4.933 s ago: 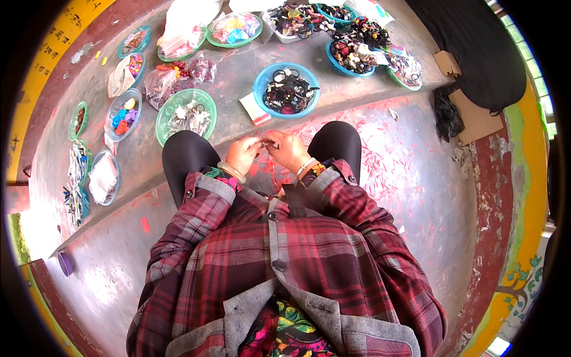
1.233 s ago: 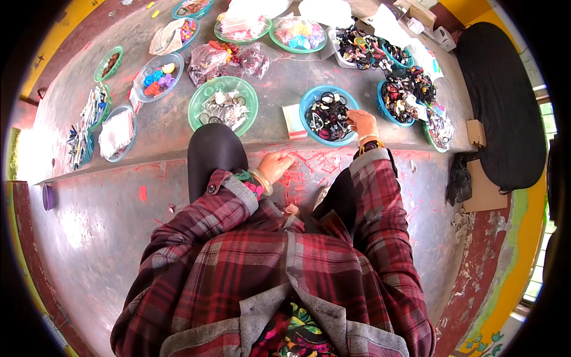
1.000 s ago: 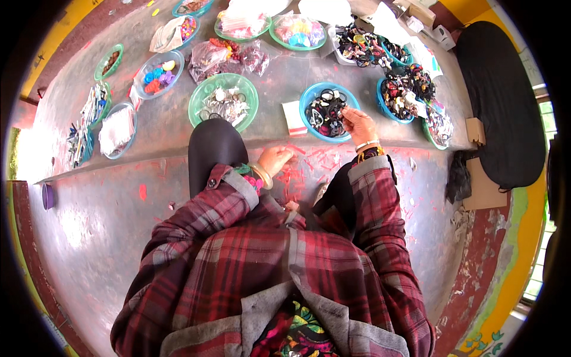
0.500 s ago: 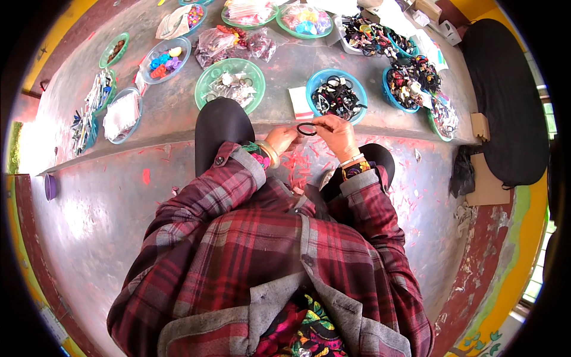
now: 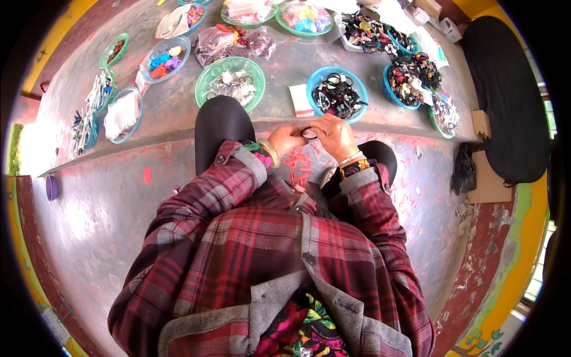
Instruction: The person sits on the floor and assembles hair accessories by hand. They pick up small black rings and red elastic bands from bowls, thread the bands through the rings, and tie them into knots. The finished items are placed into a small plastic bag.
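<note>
Between my knees, a small black hair tie (image 5: 307, 132) is stretched across from one hand to the other. My left hand (image 5: 285, 138) pinches its left side, with the fingertips closed. On the other side, my right hand (image 5: 335, 137) grips it between thumb and fingers, the back of the hand facing up. Just beyond my hands stands a blue basket (image 5: 311, 102) full of black hair ties with light bits among them. To its left, a green basket (image 5: 201, 89) holds clear and whitish small packets. A white card with a red edge (image 5: 301, 101) lies between the two baskets.
More baskets and bags line the raised ledge (image 5: 279, 65), including a blue basket of hair accessories (image 5: 389, 98) at the right. Red scraps (image 5: 297, 163) litter the floor below. A purple cup (image 5: 52, 187) sits far left; a black bag (image 5: 463, 174) and cardboard (image 5: 489, 178) are at right.
My hands have come closer together around the hair tie. My left fingers have moved right to its edge, and the ring now shows less between the hands.
</note>
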Demonstrator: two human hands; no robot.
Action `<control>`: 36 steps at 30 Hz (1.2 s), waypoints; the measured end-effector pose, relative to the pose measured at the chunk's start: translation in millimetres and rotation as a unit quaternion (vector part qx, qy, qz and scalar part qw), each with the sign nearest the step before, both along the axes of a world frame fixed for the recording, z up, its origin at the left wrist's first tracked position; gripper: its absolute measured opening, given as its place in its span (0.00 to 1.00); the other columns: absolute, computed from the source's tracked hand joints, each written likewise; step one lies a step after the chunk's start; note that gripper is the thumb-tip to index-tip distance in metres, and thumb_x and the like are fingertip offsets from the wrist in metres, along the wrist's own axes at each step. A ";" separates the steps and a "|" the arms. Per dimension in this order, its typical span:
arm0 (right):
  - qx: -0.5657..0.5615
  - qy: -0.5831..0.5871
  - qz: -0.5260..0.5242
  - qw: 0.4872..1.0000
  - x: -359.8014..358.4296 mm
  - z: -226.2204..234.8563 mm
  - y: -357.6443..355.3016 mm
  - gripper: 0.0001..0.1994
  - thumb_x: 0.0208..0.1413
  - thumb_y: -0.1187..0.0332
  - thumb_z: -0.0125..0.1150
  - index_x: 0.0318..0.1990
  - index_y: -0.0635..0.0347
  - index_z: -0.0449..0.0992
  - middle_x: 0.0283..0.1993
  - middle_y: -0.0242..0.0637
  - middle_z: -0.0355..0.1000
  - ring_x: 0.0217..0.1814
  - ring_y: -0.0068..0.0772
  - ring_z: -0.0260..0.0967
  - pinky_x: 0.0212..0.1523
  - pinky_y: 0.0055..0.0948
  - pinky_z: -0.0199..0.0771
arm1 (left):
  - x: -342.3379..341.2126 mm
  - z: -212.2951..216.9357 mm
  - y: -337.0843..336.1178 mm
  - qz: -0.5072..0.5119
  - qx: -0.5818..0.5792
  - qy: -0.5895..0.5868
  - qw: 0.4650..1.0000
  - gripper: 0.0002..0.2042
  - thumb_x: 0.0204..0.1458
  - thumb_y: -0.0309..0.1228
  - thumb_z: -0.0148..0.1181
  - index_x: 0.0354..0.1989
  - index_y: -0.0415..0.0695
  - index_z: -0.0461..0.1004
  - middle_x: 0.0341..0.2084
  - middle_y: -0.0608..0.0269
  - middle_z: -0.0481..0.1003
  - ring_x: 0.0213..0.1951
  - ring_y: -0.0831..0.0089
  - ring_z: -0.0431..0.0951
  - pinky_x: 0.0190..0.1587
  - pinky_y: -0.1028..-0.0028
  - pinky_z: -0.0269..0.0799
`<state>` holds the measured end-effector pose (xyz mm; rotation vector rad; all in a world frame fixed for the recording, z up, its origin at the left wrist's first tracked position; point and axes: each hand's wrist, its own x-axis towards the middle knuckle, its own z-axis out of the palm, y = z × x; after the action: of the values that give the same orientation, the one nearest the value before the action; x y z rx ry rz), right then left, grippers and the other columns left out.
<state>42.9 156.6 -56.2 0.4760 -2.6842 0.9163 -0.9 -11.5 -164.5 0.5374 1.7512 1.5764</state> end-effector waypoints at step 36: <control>-0.016 -0.031 -0.017 0.999 -6.6 -13.2 7.4 0.17 0.32 0.83 0.48 0.30 0.53 0.77 0.52 0.41 0.63 0.60 0.46 0.53 0.58 0.36 0.54 | 9.9 59.4 -2.7 0.114 0.080 -0.194 0.971 0.13 0.50 0.28 0.51 0.44 0.38 0.69 0.35 0.62 0.74 0.36 0.73 0.75 0.35 0.75 0.73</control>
<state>36.3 163.9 -69.4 0.4007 -2.7198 0.9798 9.0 -14.2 -105.1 0.0869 1.4339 1.8484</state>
